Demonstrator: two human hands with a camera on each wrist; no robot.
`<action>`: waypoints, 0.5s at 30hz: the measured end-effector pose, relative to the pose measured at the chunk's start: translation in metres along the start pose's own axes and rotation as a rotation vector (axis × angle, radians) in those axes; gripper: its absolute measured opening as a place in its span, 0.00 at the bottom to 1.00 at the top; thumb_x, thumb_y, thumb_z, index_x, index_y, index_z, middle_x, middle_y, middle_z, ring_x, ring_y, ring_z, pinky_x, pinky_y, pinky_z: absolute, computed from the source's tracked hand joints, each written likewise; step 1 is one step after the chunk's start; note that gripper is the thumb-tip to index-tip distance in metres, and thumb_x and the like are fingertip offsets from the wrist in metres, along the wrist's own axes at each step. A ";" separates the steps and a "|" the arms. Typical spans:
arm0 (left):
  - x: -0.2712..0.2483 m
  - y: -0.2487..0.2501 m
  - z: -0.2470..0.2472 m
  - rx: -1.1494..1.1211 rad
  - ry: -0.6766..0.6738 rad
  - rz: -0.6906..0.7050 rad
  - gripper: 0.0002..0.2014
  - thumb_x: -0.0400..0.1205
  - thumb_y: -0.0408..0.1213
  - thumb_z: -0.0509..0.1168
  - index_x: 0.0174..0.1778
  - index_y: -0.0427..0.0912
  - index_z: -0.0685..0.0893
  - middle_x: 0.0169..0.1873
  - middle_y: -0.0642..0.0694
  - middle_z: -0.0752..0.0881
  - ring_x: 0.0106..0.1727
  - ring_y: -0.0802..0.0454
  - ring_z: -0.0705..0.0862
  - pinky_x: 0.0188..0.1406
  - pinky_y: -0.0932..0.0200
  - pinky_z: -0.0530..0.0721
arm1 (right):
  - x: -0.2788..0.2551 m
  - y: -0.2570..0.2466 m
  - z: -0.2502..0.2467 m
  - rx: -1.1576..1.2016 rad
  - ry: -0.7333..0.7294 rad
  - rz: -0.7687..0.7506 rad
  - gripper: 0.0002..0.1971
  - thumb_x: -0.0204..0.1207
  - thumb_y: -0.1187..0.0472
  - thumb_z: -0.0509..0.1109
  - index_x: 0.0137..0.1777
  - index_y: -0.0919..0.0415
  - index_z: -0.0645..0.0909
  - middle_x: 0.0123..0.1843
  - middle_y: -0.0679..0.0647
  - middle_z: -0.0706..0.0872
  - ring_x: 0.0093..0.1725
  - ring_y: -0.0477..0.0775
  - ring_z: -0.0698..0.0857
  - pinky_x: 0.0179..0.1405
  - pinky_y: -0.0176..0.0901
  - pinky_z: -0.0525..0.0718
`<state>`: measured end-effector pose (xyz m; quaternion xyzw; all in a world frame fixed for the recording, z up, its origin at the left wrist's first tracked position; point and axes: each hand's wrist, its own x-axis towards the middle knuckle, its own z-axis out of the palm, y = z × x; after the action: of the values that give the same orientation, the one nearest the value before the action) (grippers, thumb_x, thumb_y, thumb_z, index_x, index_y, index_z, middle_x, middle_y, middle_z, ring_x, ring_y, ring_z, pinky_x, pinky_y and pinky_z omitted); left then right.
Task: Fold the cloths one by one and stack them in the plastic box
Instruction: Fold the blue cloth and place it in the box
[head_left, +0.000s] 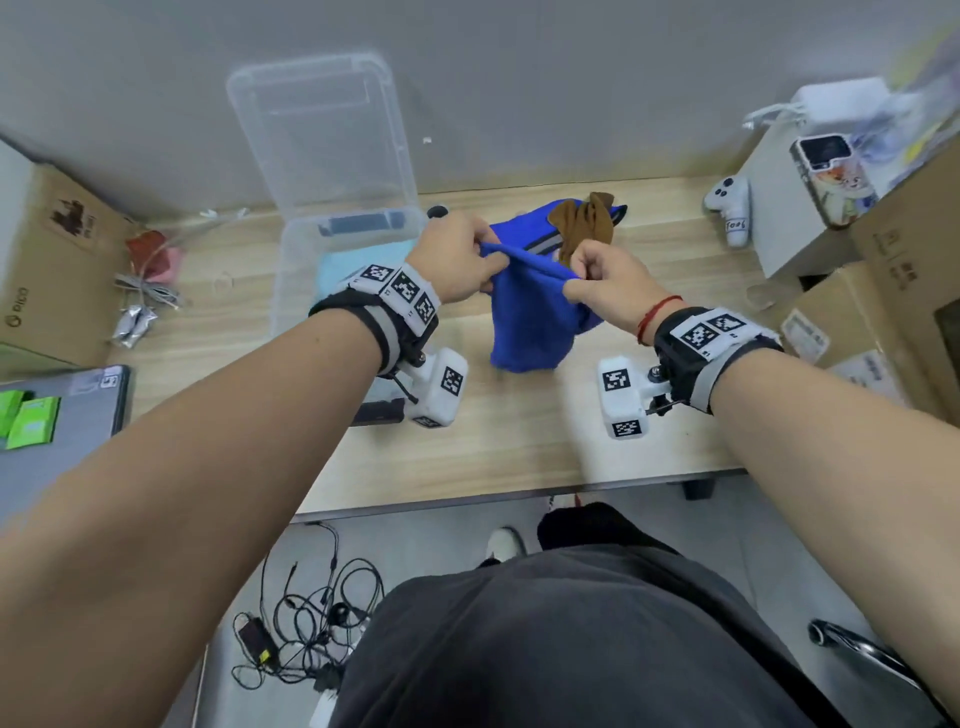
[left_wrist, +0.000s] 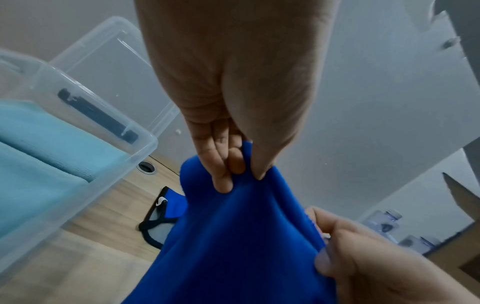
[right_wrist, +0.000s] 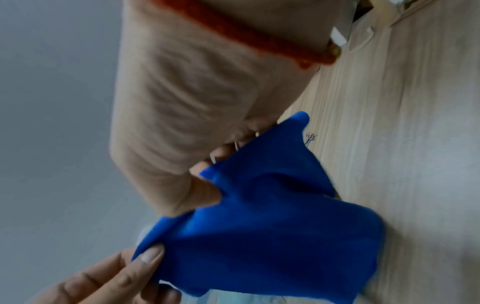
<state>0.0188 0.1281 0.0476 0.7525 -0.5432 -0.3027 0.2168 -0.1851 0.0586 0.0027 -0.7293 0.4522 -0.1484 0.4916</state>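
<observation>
A royal blue cloth (head_left: 530, 317) hangs above the wooden table (head_left: 519, 436), stretched between both hands. My left hand (head_left: 462, 260) pinches its top edge at the left; the left wrist view shows the fingers (left_wrist: 223, 164) curled into the blue cloth (left_wrist: 233, 246). My right hand (head_left: 597, 283) pinches the other end of that edge, the thumb (right_wrist: 202, 193) pressed on the blue cloth (right_wrist: 272, 226). The clear plastic box (head_left: 291, 291) stands left of the hands, lid raised, with a light blue folded cloth (head_left: 337, 270) inside. A brown cloth (head_left: 584, 221) lies behind on another blue cloth.
Cardboard boxes (head_left: 52, 260) stand at the left and at the right (head_left: 883, 322). A white controller (head_left: 732, 213) and a phone (head_left: 831, 176) sit at the back right. A laptop (head_left: 62, 415) with green packets lies front left. Cables lie on the floor (head_left: 311, 634).
</observation>
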 end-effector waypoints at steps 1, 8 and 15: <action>-0.008 0.001 -0.002 0.038 0.000 0.042 0.06 0.77 0.38 0.67 0.38 0.40 0.85 0.27 0.47 0.88 0.29 0.58 0.86 0.35 0.64 0.79 | -0.009 -0.001 0.001 -0.010 -0.039 0.003 0.09 0.62 0.59 0.70 0.36 0.51 0.70 0.25 0.47 0.74 0.27 0.51 0.72 0.31 0.43 0.73; -0.041 0.015 -0.009 0.176 0.088 0.187 0.10 0.75 0.43 0.71 0.31 0.45 0.81 0.35 0.50 0.77 0.33 0.55 0.76 0.34 0.67 0.73 | -0.047 -0.009 -0.005 -0.258 -0.123 -0.063 0.22 0.70 0.46 0.78 0.44 0.69 0.83 0.34 0.57 0.81 0.34 0.52 0.76 0.36 0.46 0.76; -0.051 0.013 -0.030 0.210 0.017 0.227 0.19 0.77 0.44 0.71 0.28 0.44 0.68 0.28 0.44 0.73 0.32 0.47 0.70 0.32 0.55 0.68 | -0.060 -0.008 -0.046 -0.309 0.045 -0.059 0.13 0.70 0.52 0.79 0.33 0.59 0.83 0.31 0.54 0.79 0.33 0.52 0.74 0.36 0.44 0.72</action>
<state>0.0196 0.1723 0.0889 0.7074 -0.6515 -0.2115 0.1742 -0.2439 0.0815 0.0452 -0.8056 0.4589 -0.1076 0.3589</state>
